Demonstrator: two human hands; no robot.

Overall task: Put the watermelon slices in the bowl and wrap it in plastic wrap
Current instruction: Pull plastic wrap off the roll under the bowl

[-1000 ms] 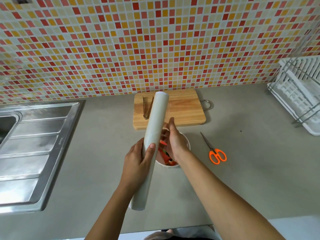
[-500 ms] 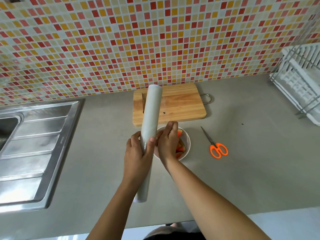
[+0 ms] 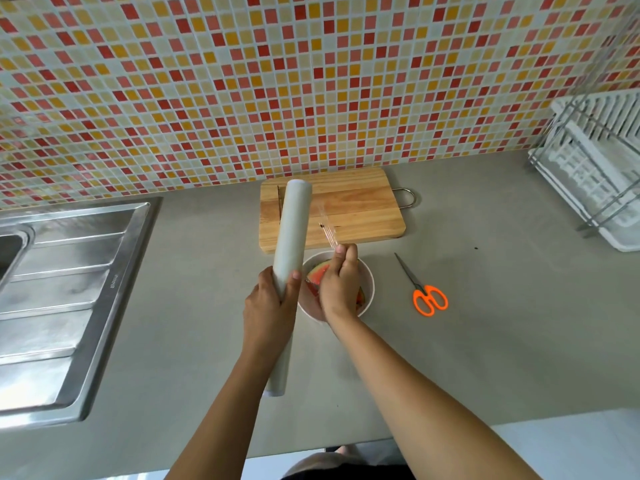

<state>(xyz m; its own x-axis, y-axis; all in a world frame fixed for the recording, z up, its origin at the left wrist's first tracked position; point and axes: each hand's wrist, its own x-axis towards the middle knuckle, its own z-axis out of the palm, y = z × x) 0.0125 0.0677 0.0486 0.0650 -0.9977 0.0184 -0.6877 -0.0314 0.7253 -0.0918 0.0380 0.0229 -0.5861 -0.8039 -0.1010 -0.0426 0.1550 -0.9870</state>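
Some film now off roll, right hand pinching it

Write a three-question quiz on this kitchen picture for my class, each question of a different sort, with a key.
1. True or false: the watermelon slices already lie in the bowl.
2. What does the right hand pinch? A. a spoon B. the film drawn off the roll of plastic wrap C. a knife
3. Fill in: the orange-handled scissors lie on the counter to the ____ of the bowl.
Key: 1 true; 2 B; 3 right.
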